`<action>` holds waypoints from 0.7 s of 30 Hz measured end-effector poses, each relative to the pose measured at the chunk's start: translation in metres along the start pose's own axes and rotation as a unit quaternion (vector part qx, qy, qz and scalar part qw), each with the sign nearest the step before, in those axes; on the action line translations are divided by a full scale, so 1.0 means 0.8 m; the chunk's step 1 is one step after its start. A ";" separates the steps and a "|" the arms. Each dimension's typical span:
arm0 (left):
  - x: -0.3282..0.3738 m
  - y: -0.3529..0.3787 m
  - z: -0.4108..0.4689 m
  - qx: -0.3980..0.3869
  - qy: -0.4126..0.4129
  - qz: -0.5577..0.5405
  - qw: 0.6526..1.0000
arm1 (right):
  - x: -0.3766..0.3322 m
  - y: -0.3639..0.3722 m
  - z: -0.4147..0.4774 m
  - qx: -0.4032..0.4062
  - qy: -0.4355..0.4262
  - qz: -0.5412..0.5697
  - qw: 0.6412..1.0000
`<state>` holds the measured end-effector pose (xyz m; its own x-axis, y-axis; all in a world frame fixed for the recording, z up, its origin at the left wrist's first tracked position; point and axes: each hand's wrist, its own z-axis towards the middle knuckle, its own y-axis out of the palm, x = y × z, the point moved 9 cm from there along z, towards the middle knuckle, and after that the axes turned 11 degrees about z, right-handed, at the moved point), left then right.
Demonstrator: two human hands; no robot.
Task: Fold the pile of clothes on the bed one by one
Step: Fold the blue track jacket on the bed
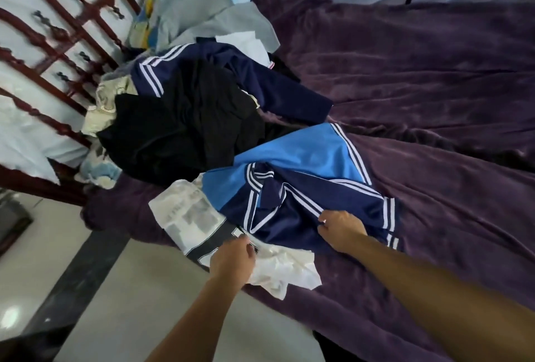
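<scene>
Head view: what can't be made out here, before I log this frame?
All in the head view:
1. Left hand: its own back hides the fingertips, so its grip on the white printed garment is unsure.
2. That garment's print: blurred; part lies under the blue and navy jacket.
3. Clothes beneath the black garment: covered by it.
4. Bed rails: motion-blurred.

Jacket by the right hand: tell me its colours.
Jacket: navy and sky blue, white stripes; head view.
</scene>
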<state>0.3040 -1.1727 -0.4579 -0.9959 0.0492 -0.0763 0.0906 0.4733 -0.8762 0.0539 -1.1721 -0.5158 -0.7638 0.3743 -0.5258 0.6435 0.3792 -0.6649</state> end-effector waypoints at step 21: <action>-0.137 -0.067 0.217 0.006 -0.016 -0.542 0.841 | -0.154 0.089 0.144 0.001 0.200 0.516 0.833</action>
<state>0.4069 -1.3561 -0.4855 -0.4939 -0.4286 0.7566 -0.8691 0.2158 -0.4451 0.1882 -1.2884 -0.5598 0.2740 0.7520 -0.5996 0.9467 -0.3206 0.0305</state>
